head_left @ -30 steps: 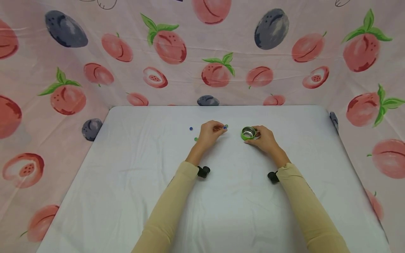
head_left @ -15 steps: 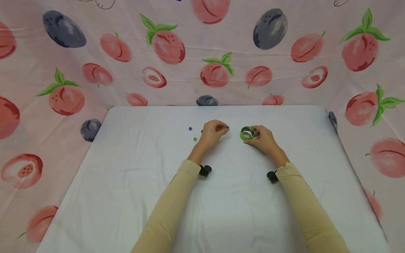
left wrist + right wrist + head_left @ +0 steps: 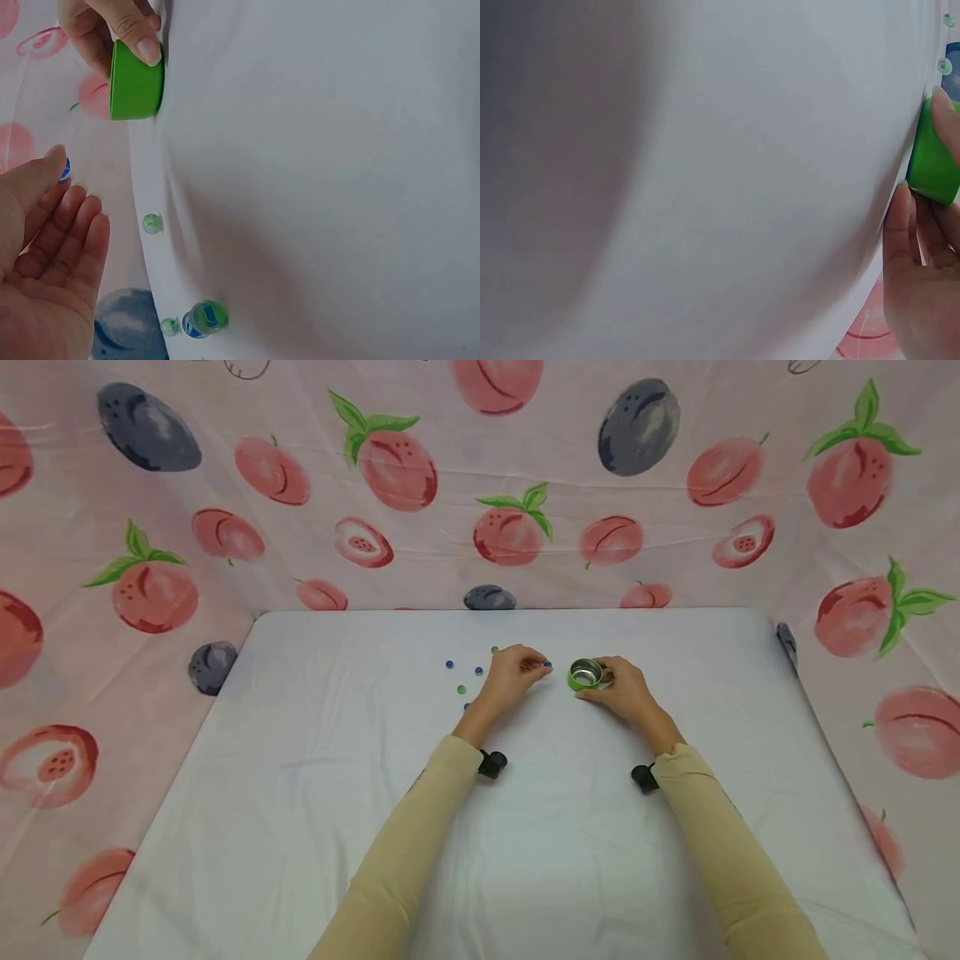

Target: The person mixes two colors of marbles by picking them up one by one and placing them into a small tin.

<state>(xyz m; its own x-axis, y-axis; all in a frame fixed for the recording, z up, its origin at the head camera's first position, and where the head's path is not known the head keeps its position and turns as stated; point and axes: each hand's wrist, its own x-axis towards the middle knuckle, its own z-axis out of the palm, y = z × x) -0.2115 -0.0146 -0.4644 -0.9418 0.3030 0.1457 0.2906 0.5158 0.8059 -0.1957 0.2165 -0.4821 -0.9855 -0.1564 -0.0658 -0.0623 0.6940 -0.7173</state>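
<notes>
My left hand (image 3: 510,677) is raised over the table's far middle, pinching a blue marble (image 3: 65,169) between thumb and index finger. In the head view that marble lies just left of a small round cup (image 3: 585,674), green outside with a shiny metal inside. My right hand (image 3: 622,689) grips the cup from its right side, thumb near, fingers behind. The cup stands upright on the table, and no marble can be made out inside it. Left of my left hand lie several blue and green marbles, among them a green marble (image 3: 461,690) and a blue marble (image 3: 449,664).
A white cloth covers the table (image 3: 555,843). Behind it and along both sides hangs a pink fruit-print curtain (image 3: 435,552). Small black cameras sit at both wrists, one being the left wrist camera (image 3: 492,765).
My left hand has moved slightly right with the blue marble, closer to the cup. More marbles show behind that hand. The right hand and the cup stay almost in place.
</notes>
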